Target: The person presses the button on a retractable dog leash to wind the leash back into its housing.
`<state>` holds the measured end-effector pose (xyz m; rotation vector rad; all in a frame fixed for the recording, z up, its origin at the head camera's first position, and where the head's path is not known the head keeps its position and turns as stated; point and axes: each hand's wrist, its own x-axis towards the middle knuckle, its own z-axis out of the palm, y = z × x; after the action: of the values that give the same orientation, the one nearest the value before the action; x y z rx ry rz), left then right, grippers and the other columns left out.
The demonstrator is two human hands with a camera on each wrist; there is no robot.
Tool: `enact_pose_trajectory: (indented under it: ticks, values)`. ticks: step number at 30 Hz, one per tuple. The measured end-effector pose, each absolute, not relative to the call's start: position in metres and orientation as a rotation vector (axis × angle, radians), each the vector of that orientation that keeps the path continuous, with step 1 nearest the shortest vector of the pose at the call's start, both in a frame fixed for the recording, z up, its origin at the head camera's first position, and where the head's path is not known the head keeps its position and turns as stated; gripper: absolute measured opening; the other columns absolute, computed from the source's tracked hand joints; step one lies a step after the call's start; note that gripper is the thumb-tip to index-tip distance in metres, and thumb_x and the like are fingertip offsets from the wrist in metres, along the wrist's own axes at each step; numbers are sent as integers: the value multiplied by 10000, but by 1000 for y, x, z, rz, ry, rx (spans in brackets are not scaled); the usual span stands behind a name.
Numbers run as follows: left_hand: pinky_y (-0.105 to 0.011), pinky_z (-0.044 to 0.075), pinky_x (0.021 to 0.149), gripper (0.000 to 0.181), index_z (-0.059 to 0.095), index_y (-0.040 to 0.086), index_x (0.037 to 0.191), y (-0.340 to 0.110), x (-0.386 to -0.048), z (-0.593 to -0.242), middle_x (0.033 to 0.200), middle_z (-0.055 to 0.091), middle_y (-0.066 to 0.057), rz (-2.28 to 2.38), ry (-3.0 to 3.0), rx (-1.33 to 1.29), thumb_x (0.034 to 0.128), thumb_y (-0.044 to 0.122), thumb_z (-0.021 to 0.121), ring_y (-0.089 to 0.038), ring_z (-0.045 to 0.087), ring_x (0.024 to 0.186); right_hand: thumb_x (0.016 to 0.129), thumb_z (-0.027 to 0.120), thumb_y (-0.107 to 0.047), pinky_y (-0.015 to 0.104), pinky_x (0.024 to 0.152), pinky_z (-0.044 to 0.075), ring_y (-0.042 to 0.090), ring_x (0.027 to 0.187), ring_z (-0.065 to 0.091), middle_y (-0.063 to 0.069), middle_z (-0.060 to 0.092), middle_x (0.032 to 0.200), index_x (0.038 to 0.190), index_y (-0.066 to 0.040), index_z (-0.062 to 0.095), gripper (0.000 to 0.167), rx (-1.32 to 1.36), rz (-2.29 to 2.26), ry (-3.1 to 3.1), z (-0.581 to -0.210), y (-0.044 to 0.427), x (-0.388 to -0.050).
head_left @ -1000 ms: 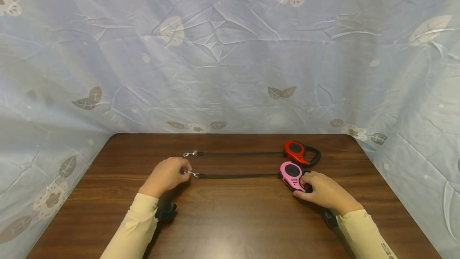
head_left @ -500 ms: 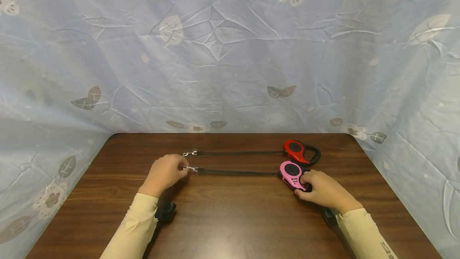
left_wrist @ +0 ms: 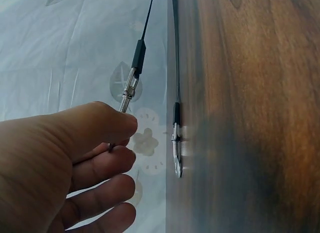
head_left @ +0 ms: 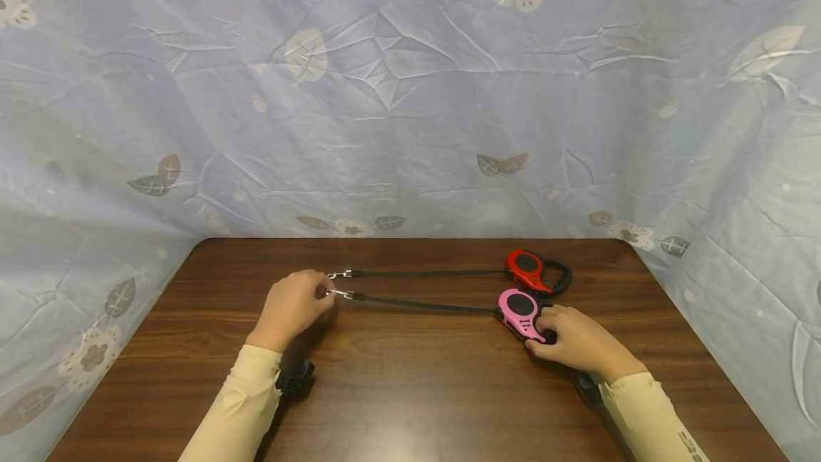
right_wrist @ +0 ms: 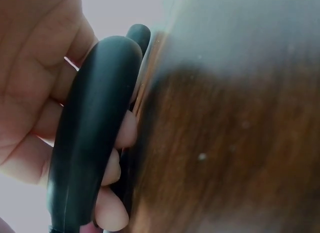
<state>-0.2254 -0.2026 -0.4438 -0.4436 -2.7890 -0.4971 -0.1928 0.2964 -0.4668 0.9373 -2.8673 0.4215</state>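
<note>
My left hand (head_left: 293,310) pinches the silver clip (head_left: 342,294) of the pink leash between thumb and index finger. In the left wrist view the clip (left_wrist: 128,93) stands out above the thumb, its lower end hidden in the grip. A dark strap (head_left: 423,304) runs from it to the pink leash case (head_left: 517,311). My right hand (head_left: 580,339) grips that case's handle; in the right wrist view, fingers curl round the black handle (right_wrist: 95,123). Behind lies the red leash case (head_left: 526,269), its strap (head_left: 430,274) stretched left to another silver clip (head_left: 340,274).
The brown wooden table (head_left: 410,391) carries both leashes near its back edge. A patterned pale curtain (head_left: 410,127) hangs behind the table and along both sides.
My left hand has moved slightly away from me and left with the clip, so the near strap now slants toward the far one. The right hand and pink case have barely moved.
</note>
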Motion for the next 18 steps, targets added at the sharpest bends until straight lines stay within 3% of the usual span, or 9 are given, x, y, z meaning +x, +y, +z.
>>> enact_pose_trajectory:
  ticks: [7,10,13,18]
  values:
    - [-348,472,554,47,759,159,845,-204,-227,-446,725,609,74,-484,-2762,-437,837,162,806,-99,519,617,842,804,-286,249,646,329,33,691,364,-148,393,733,677,-279,500,346,946,412,-2852,-468,297,-193]
    - [-354,476,545,54,753,159,839,-205,-228,-448,722,608,79,-481,-2750,-433,833,175,803,-98,523,609,835,804,-302,331,751,417,75,733,456,-168,494,739,696,-268,580,266,889,337,-2852,-469,296,-193]
    - [-353,472,541,60,754,157,844,-205,-228,-447,727,607,79,-484,-2744,-426,841,192,803,-102,520,605,831,811,-322,440,847,398,131,808,487,-176,559,730,745,-256,676,173,807,291,-2855,-466,295,-193]
    - [-350,461,539,67,755,149,847,-205,-228,-445,728,600,71,-483,-2725,-426,850,197,802,-112,508,604,846,819,-351,327,714,315,121,751,376,-184,457,668,716,-283,648,225,747,303,-2904,-459,291,-189]
